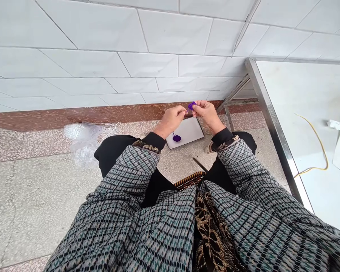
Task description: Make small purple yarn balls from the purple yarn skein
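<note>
A small bunched piece of purple yarn work [191, 105] is held in my right hand [207, 114], between thumb and fingers. My left hand [172, 120] is closed in a pinch just left of it, fingertips pointing at the piece. What those fingertips hold is too small to make out. Below the hands, a dark purple ball of yarn [176, 138] lies on a shallow white tray [191, 130] with dark edges. A short curly strand rises from the ball towards my left hand.
Clear plastic bags with white cord [87, 138] lie on the speckled floor at left. A metal-edged table [297, 143] stands at right, bearing a yellow wire [319, 139] and a crumpled white scrap [334, 124]. The tiled wall [158, 34] rises just ahead.
</note>
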`<action>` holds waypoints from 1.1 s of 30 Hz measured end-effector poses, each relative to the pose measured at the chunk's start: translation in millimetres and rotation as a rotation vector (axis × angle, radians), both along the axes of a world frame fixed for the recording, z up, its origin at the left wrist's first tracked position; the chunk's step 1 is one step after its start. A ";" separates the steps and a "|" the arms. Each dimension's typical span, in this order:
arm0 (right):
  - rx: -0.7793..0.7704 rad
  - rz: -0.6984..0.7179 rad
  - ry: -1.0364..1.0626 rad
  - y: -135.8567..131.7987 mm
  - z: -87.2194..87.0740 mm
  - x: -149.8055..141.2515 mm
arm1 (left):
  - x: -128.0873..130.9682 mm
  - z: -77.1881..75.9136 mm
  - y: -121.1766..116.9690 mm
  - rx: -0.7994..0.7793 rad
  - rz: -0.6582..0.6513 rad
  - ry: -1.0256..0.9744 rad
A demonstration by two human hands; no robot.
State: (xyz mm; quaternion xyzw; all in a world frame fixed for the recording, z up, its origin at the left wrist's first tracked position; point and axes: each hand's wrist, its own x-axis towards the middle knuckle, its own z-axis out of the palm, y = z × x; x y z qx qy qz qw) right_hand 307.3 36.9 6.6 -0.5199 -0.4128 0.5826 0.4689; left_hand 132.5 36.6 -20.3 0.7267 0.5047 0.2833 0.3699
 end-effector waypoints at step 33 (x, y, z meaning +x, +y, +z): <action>-0.145 0.392 0.031 -2.0 0.0 8.9 | -16.9 7.0 7.4 0.162 -0.089 0.324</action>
